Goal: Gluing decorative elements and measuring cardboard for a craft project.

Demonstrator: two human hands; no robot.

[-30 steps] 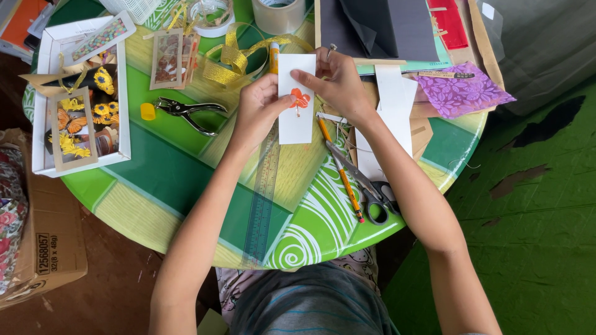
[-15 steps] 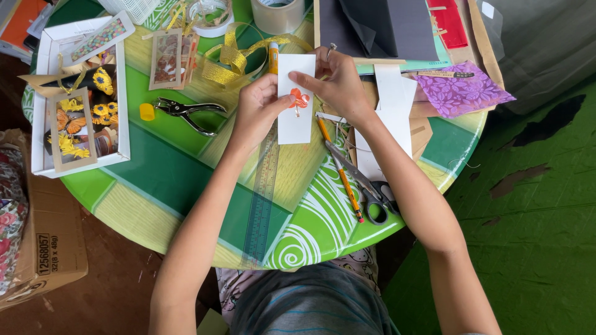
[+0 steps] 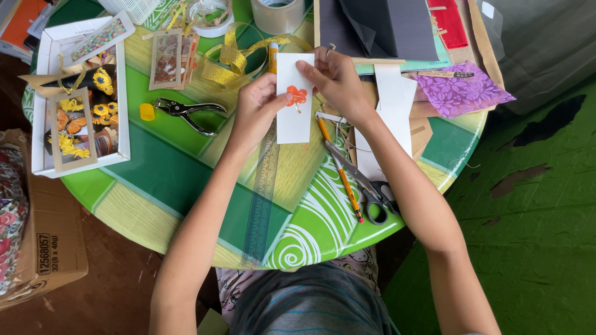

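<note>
Looks like a home craft corner tbh: round green table [image 3: 186, 186] crowded with scissors [image 3: 366, 186], a hole punch [image 3: 186, 111], tape roll [image 3: 278, 15], gold ribbon [image 3: 233, 59], coloured papers [image 3: 459, 93], plus a cardboard box [image 3: 53, 248] on the floor.

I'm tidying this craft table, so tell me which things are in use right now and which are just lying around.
In use:
left hand
right hand
white rectangular paper card
small orange paper flower

Lying about:
metal hole punch pliers
clear plastic ruler
orange pencil
grey-handled scissors
purple patterned paper
gold ribbon
</note>
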